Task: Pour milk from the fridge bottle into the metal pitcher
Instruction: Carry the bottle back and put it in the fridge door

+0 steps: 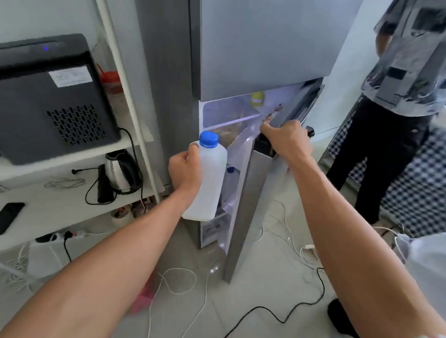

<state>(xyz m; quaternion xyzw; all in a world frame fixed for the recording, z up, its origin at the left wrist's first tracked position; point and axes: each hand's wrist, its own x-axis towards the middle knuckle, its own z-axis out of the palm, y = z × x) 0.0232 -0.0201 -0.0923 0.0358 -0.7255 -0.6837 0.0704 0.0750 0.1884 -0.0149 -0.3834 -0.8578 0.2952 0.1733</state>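
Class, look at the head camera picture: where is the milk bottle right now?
The milk bottle sits centre-left, upright in the person's left hand, just in front of the open fridge door, which the right hand grips at its top edge.

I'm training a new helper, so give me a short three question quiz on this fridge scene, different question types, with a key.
1. True or false: the bottle's blue cap is off.
2. Which of the hands grips the fridge door? A) left hand B) right hand C) neither
3. Fill in: on the white shelf left of the fridge stands a metal ____.

Key: 1. False, the cap is on. 2. B; the left hand holds the bottle. 3. Kettle.
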